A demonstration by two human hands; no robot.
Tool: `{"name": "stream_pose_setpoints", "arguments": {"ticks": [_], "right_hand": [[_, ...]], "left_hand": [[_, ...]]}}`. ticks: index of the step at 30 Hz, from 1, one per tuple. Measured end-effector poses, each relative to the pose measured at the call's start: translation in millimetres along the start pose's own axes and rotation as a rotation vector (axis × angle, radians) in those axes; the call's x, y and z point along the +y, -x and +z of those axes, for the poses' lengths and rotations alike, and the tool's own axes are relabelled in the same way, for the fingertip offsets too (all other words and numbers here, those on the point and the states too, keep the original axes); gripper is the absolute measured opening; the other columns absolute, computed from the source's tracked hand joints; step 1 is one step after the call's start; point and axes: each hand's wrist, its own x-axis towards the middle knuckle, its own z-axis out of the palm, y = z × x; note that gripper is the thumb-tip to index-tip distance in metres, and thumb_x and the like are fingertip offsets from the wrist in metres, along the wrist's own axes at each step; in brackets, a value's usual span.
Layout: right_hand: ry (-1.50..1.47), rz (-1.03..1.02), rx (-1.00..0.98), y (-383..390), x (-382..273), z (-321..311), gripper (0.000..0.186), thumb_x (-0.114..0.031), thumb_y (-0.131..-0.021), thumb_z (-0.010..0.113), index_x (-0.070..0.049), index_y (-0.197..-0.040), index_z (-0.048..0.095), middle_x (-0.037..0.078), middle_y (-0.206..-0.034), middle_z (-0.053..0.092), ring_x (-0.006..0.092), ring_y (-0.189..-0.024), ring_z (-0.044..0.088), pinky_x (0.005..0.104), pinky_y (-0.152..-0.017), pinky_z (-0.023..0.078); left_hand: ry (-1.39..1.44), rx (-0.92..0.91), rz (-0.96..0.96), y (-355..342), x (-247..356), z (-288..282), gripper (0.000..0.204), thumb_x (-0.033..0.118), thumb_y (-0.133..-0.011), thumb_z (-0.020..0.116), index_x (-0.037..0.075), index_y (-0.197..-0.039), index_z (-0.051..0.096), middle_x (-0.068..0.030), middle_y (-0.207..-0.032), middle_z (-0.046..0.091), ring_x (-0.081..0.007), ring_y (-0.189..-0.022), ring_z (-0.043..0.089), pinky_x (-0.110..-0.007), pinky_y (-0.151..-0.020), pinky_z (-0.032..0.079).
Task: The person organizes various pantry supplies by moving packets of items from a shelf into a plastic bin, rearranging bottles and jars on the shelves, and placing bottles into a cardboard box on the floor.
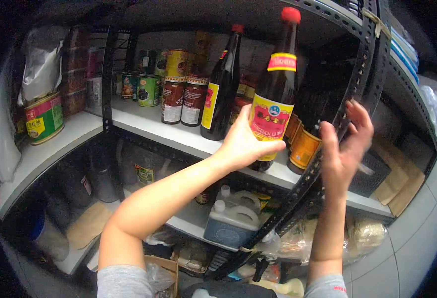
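Note:
My left hand [244, 141] is wrapped round the lower part of a tall dark glass bottle [274, 110] with a red cap and a pink-and-yellow label. The bottle tilts slightly at the front of the upper shelf; I cannot tell whether its base touches the board. A similar dark bottle [224, 82] stands just to its left. My right hand [346, 149], slightly blurred, is raised beside the black shelf post [365, 64], fingers apart and holding nothing. An orange can [305, 150] sits between the held bottle and that hand, partly behind the post.
Two brown-labelled jars [172, 100] and several cans, one a green can [149, 91], stand left of the bottles. A large green-and-red tin [45, 118] is at the far left. Below are grey plastic jugs [232, 218]. Brown cardboard [402, 184] lies right of the post.

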Motion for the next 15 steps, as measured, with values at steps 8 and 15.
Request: {"name": "stream_pose_setpoints", "arguments": {"ticks": [8,15], "right_hand": [[0.567,-0.198,-0.141,42.2,56.3,-31.9,0.045,-0.012,-0.081,0.056,-0.003,-0.123,0.042,0.019,-0.125,0.039,0.0344,-0.12,0.035,0.0448,-0.102,0.022],[0.569,-0.204,-0.113,51.5,68.1,-25.9,0.046,-0.016,-0.083,0.052,-0.005,-0.126,0.042,0.02,-0.127,0.04,0.0371,-0.122,0.034,0.0466,-0.103,0.021]], "left_hand": [[-0.15,0.091,-0.177,-51.8,-75.0,27.9,0.087,0.02,-0.059,0.084,-0.003,-0.123,0.029,-0.0161,-0.112,0.053,-0.0247,-0.106,0.053,-0.035,-0.094,0.042],[-0.772,-0.103,-0.358,-107.2,-134.1,54.8,0.089,0.04,-0.078,0.067,-0.008,-0.134,0.017,-0.0334,-0.13,0.032,-0.0408,-0.123,0.037,-0.044,-0.102,0.032]]}}
